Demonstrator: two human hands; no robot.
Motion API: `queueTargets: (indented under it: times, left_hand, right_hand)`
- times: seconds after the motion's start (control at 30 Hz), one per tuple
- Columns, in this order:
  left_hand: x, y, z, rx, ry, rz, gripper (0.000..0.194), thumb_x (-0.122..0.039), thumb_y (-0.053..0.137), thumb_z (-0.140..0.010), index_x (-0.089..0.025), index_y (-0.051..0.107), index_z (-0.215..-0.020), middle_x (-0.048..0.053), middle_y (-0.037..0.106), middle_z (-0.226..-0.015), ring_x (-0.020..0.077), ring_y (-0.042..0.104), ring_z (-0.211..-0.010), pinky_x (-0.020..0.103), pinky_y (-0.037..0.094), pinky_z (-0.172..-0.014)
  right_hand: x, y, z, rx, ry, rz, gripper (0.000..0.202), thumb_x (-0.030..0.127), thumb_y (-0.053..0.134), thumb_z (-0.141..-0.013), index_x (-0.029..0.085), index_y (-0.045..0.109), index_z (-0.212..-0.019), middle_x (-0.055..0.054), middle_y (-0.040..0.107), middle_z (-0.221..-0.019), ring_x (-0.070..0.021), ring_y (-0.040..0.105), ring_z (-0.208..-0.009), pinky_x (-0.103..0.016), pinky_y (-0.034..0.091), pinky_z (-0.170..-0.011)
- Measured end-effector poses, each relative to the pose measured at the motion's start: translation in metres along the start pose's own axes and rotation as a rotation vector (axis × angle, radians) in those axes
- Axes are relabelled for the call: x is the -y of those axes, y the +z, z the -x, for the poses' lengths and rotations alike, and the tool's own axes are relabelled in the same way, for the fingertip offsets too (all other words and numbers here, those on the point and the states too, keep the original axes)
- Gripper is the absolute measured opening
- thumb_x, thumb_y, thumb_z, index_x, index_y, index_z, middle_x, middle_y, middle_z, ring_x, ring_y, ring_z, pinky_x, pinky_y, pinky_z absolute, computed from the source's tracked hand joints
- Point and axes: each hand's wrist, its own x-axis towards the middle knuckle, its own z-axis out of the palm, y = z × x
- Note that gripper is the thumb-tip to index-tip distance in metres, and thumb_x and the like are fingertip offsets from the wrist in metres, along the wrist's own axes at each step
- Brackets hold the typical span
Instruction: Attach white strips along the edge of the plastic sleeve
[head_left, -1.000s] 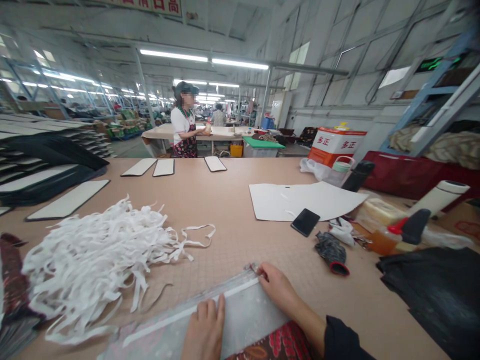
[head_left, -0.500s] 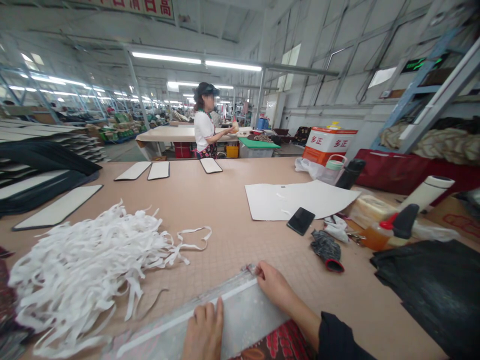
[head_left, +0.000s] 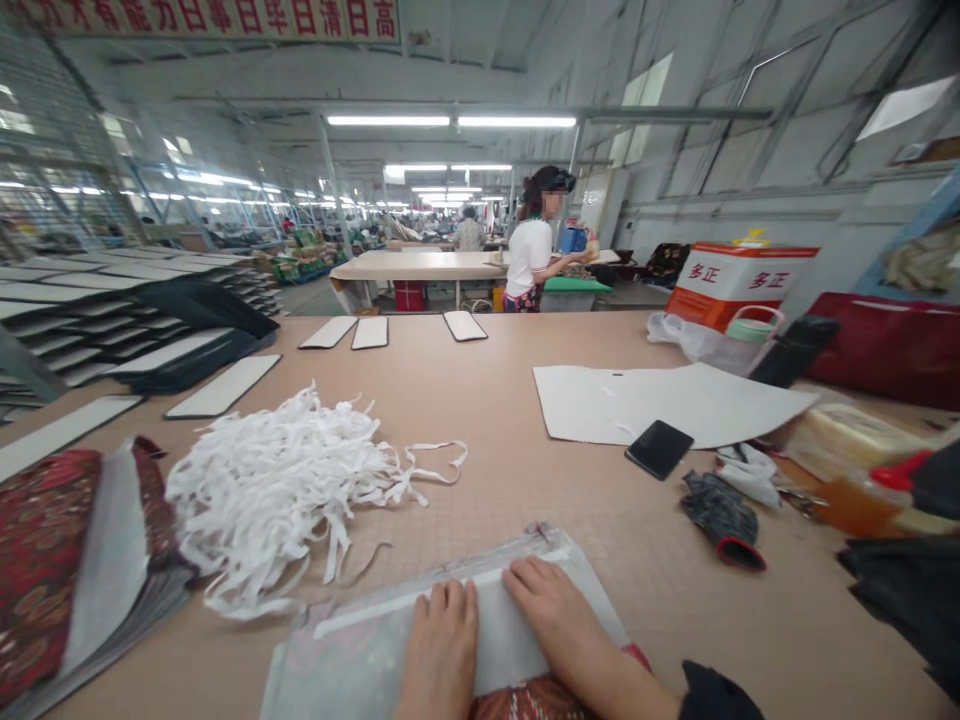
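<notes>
Fluorescent-lit factory floor stretched behind the long tan worktable [head_left: 480,420] where you stood. Your left hand [head_left: 439,650] lay flat with its fingers pressed together, and your right hand [head_left: 551,625] lay spread just beside it, both bearing down on the clear plastic sleeve [head_left: 360,650] at the table's near edge, along its white strip [head_left: 405,605]. Red patterned fabric [head_left: 525,695] showed under the sleeve's near end. To the left, near the sleeve, sat a loose heap of white strips [head_left: 277,490], and beyond it a stack of patterned pieces [head_left: 52,560]. To the right lay a dark phone [head_left: 659,449] and a red-cuffed glove [head_left: 724,517], well apart from your hands. A co-worker [head_left: 531,255] stood at a far table. Uneven pressure could probably have let the slick sleeve slide or crease, and stray strips might have caught under it.
</notes>
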Motion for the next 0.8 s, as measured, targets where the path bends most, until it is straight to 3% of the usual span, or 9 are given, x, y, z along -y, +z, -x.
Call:
queueTargets:
  times: [0.23, 0.37, 0.5, 0.6, 0.7, 0.8]
  left_hand:
    - [0.096, 0.030, 0.065, 0.055, -0.158, -0.010, 0.055, 0.006, 0.035, -0.071, -0.018, 0.052, -0.117, 0.009, 0.054, -0.117, 0.0229, 0.048, -0.107, 0.037, 0.038, -0.092]
    - [0.122, 0.023, 0.080, 0.072, -0.207, 0.090, 0.049, 0.002, 0.037, -0.074, -0.022, 0.055, -0.113, 0.005, 0.055, -0.117, 0.0199, 0.048, -0.109, 0.034, 0.035, -0.097]
    - [0.127, 0.002, 0.067, 0.126, -0.221, 0.179, 0.041, -0.004, 0.037, -0.076, -0.024, 0.060, -0.103, 0.003, 0.060, -0.106, 0.0173, 0.054, -0.099, 0.032, 0.038, -0.091]
    - [0.121, -0.015, 0.045, 0.171, -0.185, 0.170, 0.035, -0.009, 0.035, -0.079, -0.024, 0.062, -0.097, 0.004, 0.062, -0.099, 0.0191, 0.054, -0.094, 0.038, 0.035, -0.090]
    - [0.096, -0.026, 0.015, 0.173, -0.094, 0.208, 0.033, -0.012, 0.035, -0.080, -0.024, 0.061, -0.096, 0.004, 0.061, -0.097, 0.0193, 0.052, -0.095, 0.037, 0.033, -0.088]
    - [0.055, -0.033, -0.021, 0.134, 0.036, 0.310, 0.029, -0.012, 0.038, -0.080, -0.024, 0.061, -0.094, 0.002, 0.060, -0.095, 0.0176, 0.052, -0.093, 0.034, 0.033, -0.086]
  right_hand:
    - [-0.051, -0.018, 0.024, 0.011, 0.196, -0.141, 0.035, 0.004, 0.038, -0.076, 0.022, 0.062, -0.094, -0.006, 0.060, -0.101, -0.0208, 0.052, -0.095, -0.033, 0.040, -0.084]
    - [-0.062, -0.026, 0.019, 0.072, 0.234, -0.255, 0.029, 0.011, 0.038, -0.077, 0.022, 0.064, -0.084, -0.006, 0.061, -0.094, -0.0212, 0.052, -0.091, -0.033, 0.039, -0.082]
    - [-0.075, -0.035, 0.009, 0.129, 0.276, -0.370, 0.023, 0.013, 0.041, -0.075, 0.021, 0.062, -0.080, -0.004, 0.060, -0.087, -0.0188, 0.053, -0.086, -0.029, 0.040, -0.079]
    - [-0.082, -0.039, 0.006, 0.143, 0.346, -0.298, 0.015, 0.012, 0.045, -0.072, 0.019, 0.059, -0.073, -0.005, 0.058, -0.082, -0.0188, 0.052, -0.083, -0.028, 0.040, -0.076]
    - [-0.081, -0.040, 0.004, 0.176, 0.372, -0.173, 0.014, 0.012, 0.044, -0.073, 0.017, 0.056, -0.070, -0.006, 0.058, -0.079, -0.0195, 0.052, -0.081, -0.028, 0.038, -0.073]
    - [-0.075, -0.045, 0.001, 0.230, 0.387, -0.098, 0.013, 0.012, 0.042, -0.072, 0.016, 0.055, -0.070, -0.007, 0.058, -0.077, -0.0192, 0.052, -0.076, -0.028, 0.037, -0.067]
